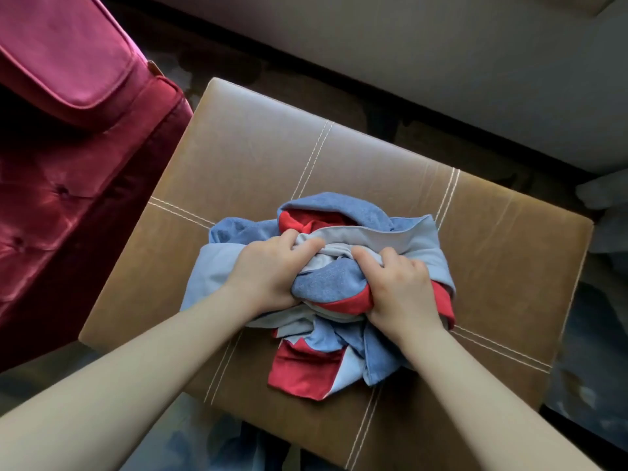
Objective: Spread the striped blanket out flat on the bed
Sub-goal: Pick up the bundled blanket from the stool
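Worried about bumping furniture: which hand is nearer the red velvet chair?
Left. The left hand grips the bunched blanket on the side toward the red velvet chair; the right hand grips it on the far side, away from the chair.

brown stitched ottoman (258, 171) | red velvet armchair (68, 147) left | pale sofa (441, 62) beyond

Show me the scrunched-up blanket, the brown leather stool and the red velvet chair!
crumpled blue, grey and red blanket (326, 285): head view, middle blue fold.
brown stitched leather stool (255, 158): head view, bare top panel.
red velvet armchair (85, 205): head view, buttoned side.
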`<action>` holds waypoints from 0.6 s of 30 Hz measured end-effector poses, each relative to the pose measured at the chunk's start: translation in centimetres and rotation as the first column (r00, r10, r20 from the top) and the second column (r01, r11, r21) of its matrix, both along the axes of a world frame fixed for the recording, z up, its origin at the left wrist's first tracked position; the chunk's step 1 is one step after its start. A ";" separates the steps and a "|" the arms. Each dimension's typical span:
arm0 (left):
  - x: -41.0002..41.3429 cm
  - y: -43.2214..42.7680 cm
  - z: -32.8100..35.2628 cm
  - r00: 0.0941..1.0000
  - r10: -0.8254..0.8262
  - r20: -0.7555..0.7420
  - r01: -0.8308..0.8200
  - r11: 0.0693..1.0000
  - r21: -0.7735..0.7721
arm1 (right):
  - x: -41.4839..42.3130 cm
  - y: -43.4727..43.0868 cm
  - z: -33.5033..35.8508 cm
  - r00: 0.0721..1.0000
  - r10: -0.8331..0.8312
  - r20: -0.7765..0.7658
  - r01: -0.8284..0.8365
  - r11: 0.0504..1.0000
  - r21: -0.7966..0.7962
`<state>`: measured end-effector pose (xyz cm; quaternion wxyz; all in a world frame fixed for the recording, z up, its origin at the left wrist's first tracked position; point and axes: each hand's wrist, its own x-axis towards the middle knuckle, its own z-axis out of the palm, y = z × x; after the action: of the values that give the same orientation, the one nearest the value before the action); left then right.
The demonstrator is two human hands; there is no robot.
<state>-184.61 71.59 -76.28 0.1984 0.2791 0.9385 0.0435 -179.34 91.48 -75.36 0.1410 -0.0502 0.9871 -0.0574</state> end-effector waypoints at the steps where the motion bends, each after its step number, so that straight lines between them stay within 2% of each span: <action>1: 0.1 0.0 0.3 1.000 0.005 0.022 -0.005 1.000 -0.009 | 0.0 -0.1 0.3 1.000 0.004 0.019 -0.005 1.000 0.006; 5: 0.1 -0.1 2.7 0.999 0.016 0.029 -0.016 1.000 -0.011 | -0.2 -0.2 3.0 0.999 0.013 0.036 -0.014 1.000 0.012; 10: -0.7 -0.2 6.9 0.999 0.001 -0.041 0.000 1.000 0.010 | -1.0 -0.4 7.5 1.000 -0.007 -0.009 0.007 1.000 0.012; 18: -3.3 0.1 20.7 0.975 0.005 -0.221 0.029 0.988 0.152 | -3.3 0.3 21.2 0.965 -0.004 -0.262 0.011 1.000 0.023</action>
<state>-187.95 71.68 -55.53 0.0710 0.3024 0.9469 0.0835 -182.68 91.75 -54.12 0.0098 -0.0519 0.9978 -0.0388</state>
